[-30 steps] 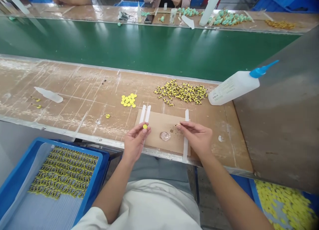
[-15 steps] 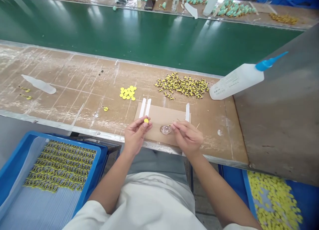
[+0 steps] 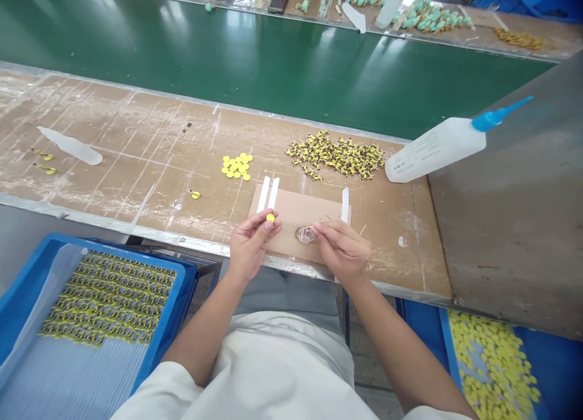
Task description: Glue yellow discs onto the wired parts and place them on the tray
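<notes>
Between its thumb and fingers, my left hand [image 3: 250, 244] pinches a small round yellow disc [image 3: 270, 218] above the cardboard sheet [image 3: 296, 204]. My right hand [image 3: 344, 250] is closed on a thin stick [image 3: 311, 227], which is mostly hidden by the fingers. The stick's end is at a small clear cup [image 3: 304, 235] standing on the cardboard. Several loose yellow discs [image 3: 237, 165] lie beyond my left hand. Farther back on the right is a heap of small yellow-and-black pieces [image 3: 337, 155].
A white bottle with a blue nozzle [image 3: 437, 150] leans by the metal panel [image 3: 514, 226] at right. At lower left, a blue tray [image 3: 180, 280] holds rows of yellow-and-black pieces. Yellow discs [image 3: 492, 359] fill a bin at lower right. The green belt [image 3: 273, 62] runs behind the table.
The view has shifted slightly. Both hands keep their grips, with the disc in the left and the stick at the cup in the right.
</notes>
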The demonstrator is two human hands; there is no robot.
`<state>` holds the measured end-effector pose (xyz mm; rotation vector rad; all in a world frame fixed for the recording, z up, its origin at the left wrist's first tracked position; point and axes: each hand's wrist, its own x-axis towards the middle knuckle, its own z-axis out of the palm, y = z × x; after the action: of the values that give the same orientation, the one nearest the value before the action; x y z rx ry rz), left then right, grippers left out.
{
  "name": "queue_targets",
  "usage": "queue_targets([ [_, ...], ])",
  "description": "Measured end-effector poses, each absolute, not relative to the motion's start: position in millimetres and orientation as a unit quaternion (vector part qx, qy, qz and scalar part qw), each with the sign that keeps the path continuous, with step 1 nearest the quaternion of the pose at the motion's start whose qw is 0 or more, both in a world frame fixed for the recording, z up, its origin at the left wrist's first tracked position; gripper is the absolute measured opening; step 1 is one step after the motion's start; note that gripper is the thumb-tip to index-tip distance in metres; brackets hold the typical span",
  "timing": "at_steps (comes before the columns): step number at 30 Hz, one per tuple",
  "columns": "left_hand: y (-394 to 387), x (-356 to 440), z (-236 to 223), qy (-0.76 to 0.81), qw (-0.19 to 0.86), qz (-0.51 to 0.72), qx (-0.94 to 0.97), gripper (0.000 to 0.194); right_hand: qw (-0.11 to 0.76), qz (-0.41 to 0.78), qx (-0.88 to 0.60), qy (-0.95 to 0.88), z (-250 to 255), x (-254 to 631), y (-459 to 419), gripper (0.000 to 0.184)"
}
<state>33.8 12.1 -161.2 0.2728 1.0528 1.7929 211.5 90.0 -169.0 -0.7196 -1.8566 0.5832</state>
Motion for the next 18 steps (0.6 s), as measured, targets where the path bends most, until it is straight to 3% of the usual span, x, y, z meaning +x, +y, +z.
queue_targets([
  [5,12.0,33.3,-161.8,0.431,0.500,0.742,0.117,0.031,0.520,0.238,-0.313,-0.759,-167.8,212.3,89.4,0.019],
  [18,12.0,31.8,-163.4,0.430,0.507,0.737,0.120,0.032,0.496,0.207,-0.285,-0.794,-163.8,214.9,93.9,0.030],
])
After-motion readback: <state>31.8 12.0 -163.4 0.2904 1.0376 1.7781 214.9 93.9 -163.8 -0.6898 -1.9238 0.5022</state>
